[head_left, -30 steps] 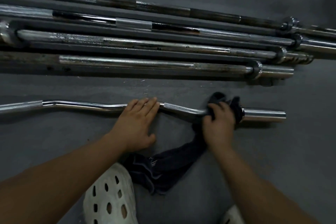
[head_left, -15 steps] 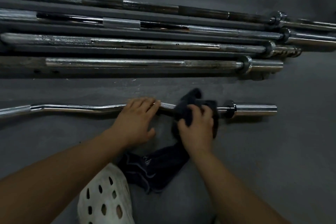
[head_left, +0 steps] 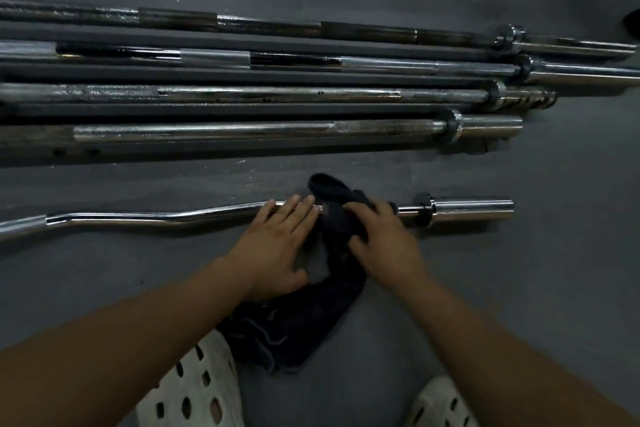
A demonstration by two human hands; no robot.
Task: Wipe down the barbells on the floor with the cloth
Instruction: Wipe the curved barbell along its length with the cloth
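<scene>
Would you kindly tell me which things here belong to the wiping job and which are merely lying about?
Job in hand:
curl bar, under the left hand
dark cloth, gripped on it by the right hand
four straight barbells behind

Not part of it:
two white perforated shoes at the bottom edge

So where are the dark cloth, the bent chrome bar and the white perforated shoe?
dark cloth (head_left: pixel 298 328), head view: the loose part trailing on the floor.
bent chrome bar (head_left: pixel 138 217), head view: the bare shaft left of the hands.
white perforated shoe (head_left: pixel 194 392), head view: its upper, at lower left.
</scene>
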